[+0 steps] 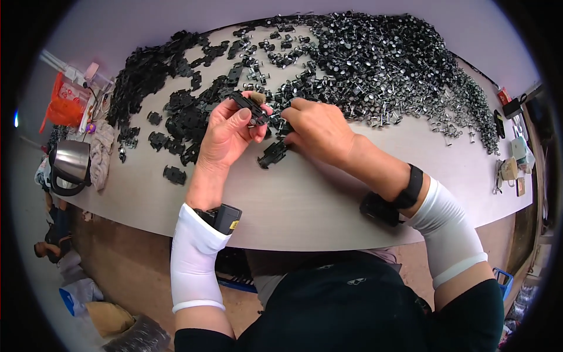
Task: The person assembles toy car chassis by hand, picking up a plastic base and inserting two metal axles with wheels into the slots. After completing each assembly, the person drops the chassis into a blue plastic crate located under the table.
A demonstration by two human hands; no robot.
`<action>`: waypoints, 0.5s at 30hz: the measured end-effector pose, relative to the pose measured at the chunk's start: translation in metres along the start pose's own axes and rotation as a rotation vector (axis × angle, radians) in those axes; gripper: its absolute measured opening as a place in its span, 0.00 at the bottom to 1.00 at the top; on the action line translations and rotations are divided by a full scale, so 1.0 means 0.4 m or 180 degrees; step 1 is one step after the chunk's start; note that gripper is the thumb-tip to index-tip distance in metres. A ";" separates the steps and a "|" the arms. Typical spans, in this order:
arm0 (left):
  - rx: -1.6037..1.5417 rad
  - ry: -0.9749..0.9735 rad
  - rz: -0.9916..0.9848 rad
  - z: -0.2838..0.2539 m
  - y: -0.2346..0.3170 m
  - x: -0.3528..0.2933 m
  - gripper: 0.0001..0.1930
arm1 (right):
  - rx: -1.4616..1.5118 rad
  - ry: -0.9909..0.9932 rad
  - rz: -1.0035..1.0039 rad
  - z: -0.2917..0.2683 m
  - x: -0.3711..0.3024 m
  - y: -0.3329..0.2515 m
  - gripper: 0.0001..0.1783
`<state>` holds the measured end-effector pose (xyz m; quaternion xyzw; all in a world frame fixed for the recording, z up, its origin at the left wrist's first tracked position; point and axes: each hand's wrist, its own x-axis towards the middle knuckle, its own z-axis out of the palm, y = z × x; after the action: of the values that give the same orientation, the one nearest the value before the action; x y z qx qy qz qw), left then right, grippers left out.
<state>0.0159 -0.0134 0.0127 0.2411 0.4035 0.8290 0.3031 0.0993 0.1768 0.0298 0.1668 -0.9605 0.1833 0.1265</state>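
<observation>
My left hand (224,134) holds a black plastic toy-car chassis (248,107) between thumb and fingers, tilted up above the table. Close on its right is my right hand (321,130), its fingers curled into a pinch; whatever they grip is hidden. Another black chassis (273,154) lies on the table just below the two hands. Behind my right hand spreads a large heap of small wheel pairs on metal axles (381,64), dark and shiny. More black chassis are piled loosely (187,120) left of my left hand.
A long heap of black parts (138,79) lines the table's far left. At the left edge stand a steel kettle (71,161), a cloth (101,149) and an orange bag (65,108). A black object (380,210) lies under my right forearm; a cup (508,170) stands at right.
</observation>
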 end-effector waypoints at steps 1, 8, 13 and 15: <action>0.0023 -0.0013 0.0071 0.004 0.001 -0.002 0.15 | 0.0004 -0.0010 -0.0024 0.002 0.008 0.003 0.10; 0.0062 0.0180 0.0178 -0.014 0.007 0.006 0.14 | 0.0179 -0.0251 -0.0054 0.007 0.008 0.021 0.07; 0.0240 0.0051 0.0152 -0.004 -0.003 0.007 0.20 | 0.0705 0.0010 -0.0008 -0.009 0.001 0.023 0.06; 0.0306 0.0179 0.0217 0.003 0.000 0.002 0.21 | 0.1285 0.0406 -0.0114 -0.021 0.001 0.036 0.06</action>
<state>0.0160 -0.0122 0.0134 0.2456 0.4427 0.8249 0.2513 0.0952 0.1925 0.0329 0.1938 -0.8912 0.3799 0.1544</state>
